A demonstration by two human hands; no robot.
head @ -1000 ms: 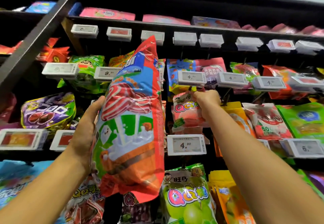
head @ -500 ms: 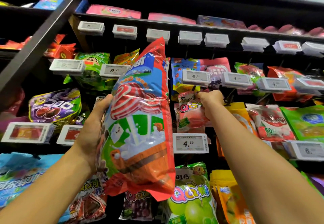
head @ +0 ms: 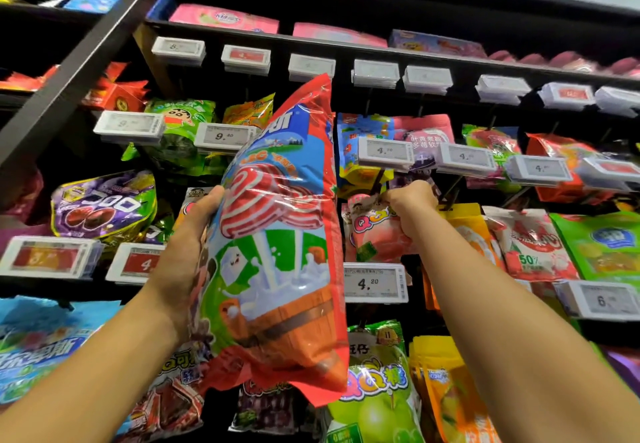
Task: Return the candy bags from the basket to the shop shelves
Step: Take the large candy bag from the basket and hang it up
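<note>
My left hand (head: 188,252) grips the left side of a large red and blue lollipop candy bag (head: 277,241), held upright in front of the shelves. My right hand (head: 412,207) is closed on the top of a small pink peach candy bag (head: 375,238) that hangs at a peg above the 4.20 price tag (head: 375,283). Whether the bag's hole sits on the peg is hidden by my fingers. The basket is out of view.
Black shelving (head: 83,61) carries rows of hanging candy bags on pegs with white price tags. A purple grape bag (head: 104,203) hangs at the left, a green apple bag (head: 377,390) below, orange and green bags (head: 595,248) at the right. Flat pink packs (head: 225,18) lie on the top shelf.
The view has shifted slightly so the shelves sit lower and to the right. My right hand stays on the pink bag at the peg; my left hand keeps the big bag.
</note>
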